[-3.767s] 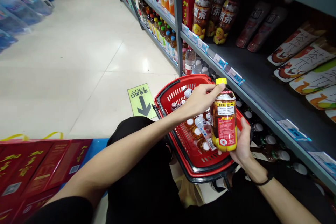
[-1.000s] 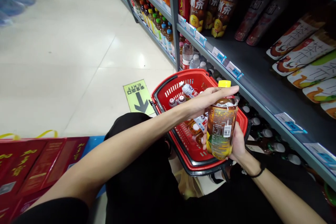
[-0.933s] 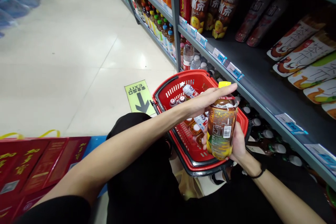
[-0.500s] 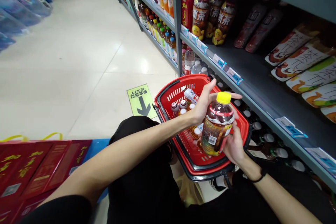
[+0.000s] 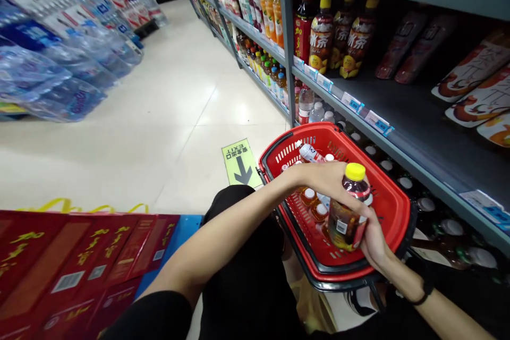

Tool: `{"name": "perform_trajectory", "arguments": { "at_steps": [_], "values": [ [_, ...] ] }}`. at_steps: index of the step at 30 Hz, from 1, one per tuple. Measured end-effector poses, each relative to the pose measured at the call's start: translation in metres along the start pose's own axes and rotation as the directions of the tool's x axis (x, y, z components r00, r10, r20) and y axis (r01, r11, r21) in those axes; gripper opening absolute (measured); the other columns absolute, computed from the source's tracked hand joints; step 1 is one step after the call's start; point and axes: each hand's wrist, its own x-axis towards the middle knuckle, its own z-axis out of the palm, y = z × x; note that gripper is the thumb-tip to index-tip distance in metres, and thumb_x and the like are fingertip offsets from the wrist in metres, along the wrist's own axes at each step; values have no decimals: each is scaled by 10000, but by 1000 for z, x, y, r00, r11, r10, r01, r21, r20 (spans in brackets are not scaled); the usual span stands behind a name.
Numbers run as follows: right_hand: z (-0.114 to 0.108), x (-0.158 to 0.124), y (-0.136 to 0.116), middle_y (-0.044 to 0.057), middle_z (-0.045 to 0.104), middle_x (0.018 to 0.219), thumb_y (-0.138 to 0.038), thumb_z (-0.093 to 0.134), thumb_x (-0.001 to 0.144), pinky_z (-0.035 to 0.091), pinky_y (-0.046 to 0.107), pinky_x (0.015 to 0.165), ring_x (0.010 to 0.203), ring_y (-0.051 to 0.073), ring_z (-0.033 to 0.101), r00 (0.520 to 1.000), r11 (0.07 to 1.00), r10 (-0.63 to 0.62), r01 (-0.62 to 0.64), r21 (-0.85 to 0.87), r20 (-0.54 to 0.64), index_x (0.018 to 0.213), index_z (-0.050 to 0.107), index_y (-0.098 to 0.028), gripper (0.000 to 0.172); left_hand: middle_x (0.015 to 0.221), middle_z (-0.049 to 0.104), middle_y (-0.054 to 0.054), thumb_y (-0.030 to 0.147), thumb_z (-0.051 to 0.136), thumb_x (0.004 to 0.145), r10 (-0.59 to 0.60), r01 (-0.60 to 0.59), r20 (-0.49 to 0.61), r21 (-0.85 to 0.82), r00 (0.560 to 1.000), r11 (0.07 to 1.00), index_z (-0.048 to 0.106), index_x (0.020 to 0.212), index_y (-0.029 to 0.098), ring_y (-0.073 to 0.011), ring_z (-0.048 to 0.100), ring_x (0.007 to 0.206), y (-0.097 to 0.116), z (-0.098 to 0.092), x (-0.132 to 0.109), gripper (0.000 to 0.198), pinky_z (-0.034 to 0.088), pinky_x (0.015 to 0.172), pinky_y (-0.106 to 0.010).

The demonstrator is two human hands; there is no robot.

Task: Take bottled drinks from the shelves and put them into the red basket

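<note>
A bottle of iced tea (image 5: 346, 228) with a yellow cap is tilted slightly over the red shopping basket (image 5: 388, 196). My left hand (image 5: 332, 183) reaches across its upper part, fingers laid round it just below the neck. From the right, my right hand (image 5: 374, 239) grips the same bottle lower down; some of its fingers are hidden behind it. Inside the basket lie several other drinks, among them a white-labelled bottle (image 5: 311, 153) and amber bottles with white caps (image 5: 319, 211).
Along the right runs a grey shelf (image 5: 402, 109) with iced tea bottles (image 5: 321, 37) and slanted cartons or bottles. Dark bottles (image 5: 426, 204) stand below it. Red boxes (image 5: 75, 255) are at lower left, water packs (image 5: 71, 64) at upper left. An exit sign (image 5: 240, 163) marks the floor.
My left hand has moved from behind the bottle's top to wrap over its front. The bottle sits slightly lower against the basket. The view has swung a little left.
</note>
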Motion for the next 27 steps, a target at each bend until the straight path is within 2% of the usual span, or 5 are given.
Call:
{"name": "perform_trajectory", "arguments": {
  "at_steps": [5, 9, 12, 19, 27],
  "values": [
    [3, 12, 6, 54, 774, 1187, -564, 804, 794, 637, 489, 954, 1239, 328, 667, 996, 997, -52, 48, -57, -76, 1295, 679, -273, 593, 1038, 795, -31, 418, 902, 682, 8, -10, 31, 73, 1000, 997, 795, 994, 218, -211, 737, 992, -17, -20, -12, 385, 591, 920, -331],
    [-4, 16, -18, 136, 715, 1276, -513, 608, 949, 682, 522, 775, 1236, 347, 659, 984, 979, 89, -114, -167, -152, 1306, 625, -236, 452, 1134, 774, -77, 397, 878, 720, 13, 15, -155, 181, 988, 983, 769, 1110, 193, -201, 720, 1004, -21, -47, -25, 453, 570, 924, -340],
    [-6, 14, -40, 188, 688, 1274, -423, 433, 1027, 682, 505, 686, 1172, 352, 676, 971, 953, 155, -196, -233, -181, 1285, 583, -198, 373, 1044, 785, -65, 373, 885, 683, -59, 180, -302, 388, 951, 904, 764, 1095, 165, -183, 712, 899, -29, -67, -35, 477, 554, 859, -318],
    [-2, -2, -59, 203, 706, 1191, -495, 376, 1025, 663, 437, 615, 1033, 338, 708, 979, 918, 204, -184, -352, 22, 1204, 575, -187, 408, 980, 797, -34, 365, 885, 658, -419, 596, -432, 663, 799, 453, 775, 1081, 196, -202, 718, 892, -75, -101, -38, 468, 522, 768, -251],
    [-14, -10, -51, 172, 735, 1076, -724, 567, 895, 646, 409, 540, 855, 300, 716, 974, 935, 159, -97, -341, 159, 1151, 618, -193, 591, 1178, 788, -53, 502, 913, 633, -483, 670, -480, 634, 732, 385, 749, 1230, 225, -217, 731, 1023, -119, -123, -39, 678, 540, 848, -231]
  ]
}}
